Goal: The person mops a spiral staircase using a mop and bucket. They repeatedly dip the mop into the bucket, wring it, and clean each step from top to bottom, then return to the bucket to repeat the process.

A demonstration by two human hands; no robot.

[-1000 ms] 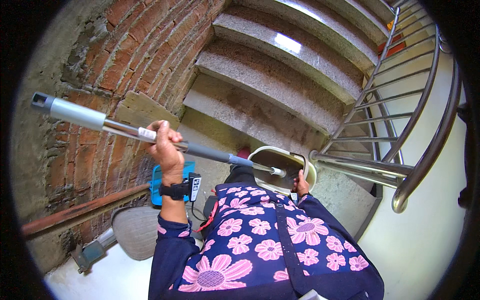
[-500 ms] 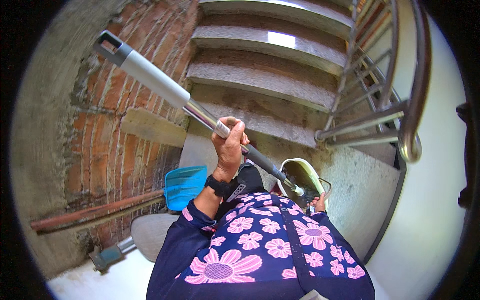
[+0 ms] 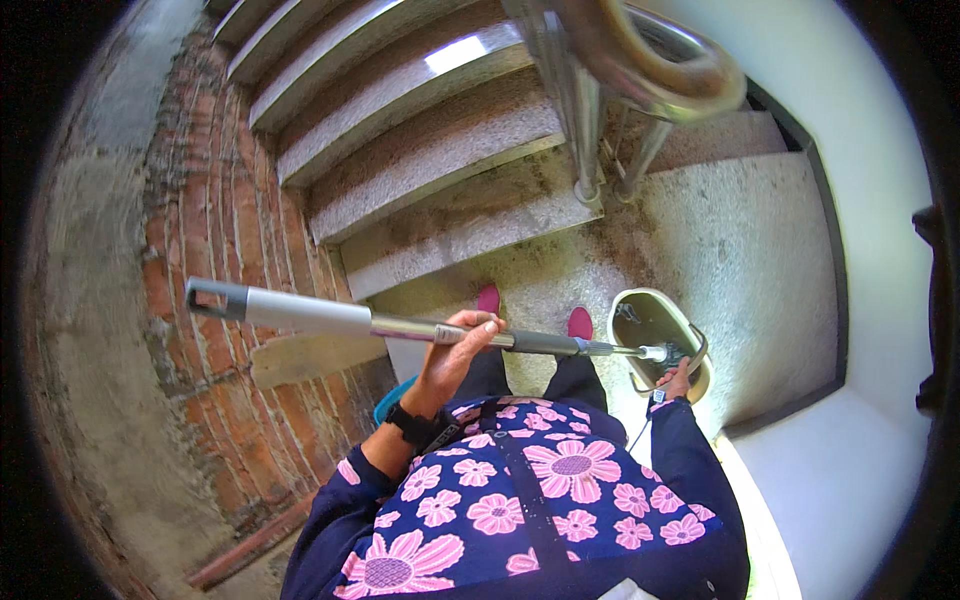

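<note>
Mop handle lies almost level across frame middle, long axis from left to right. Left hand closed around its middle. Right hand at right end, by beige bucket; grip there not clear.

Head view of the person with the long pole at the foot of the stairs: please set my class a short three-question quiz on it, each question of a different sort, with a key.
1. True or false: the left hand grips the metal pole partway along its length.
2. Which thing is the right hand at?
A. the stair railing
B. the pale bucket
C. the brick wall
3. Fill in: the pole lies roughly ______ across the picture.

Key
1. True. The fingers wrap round the shaft.
2. B. The hand is at the rim of the pale bucket, which it seems to hold; the stair railing and brick wall are untouched.
3. Level (horizontal).
</note>
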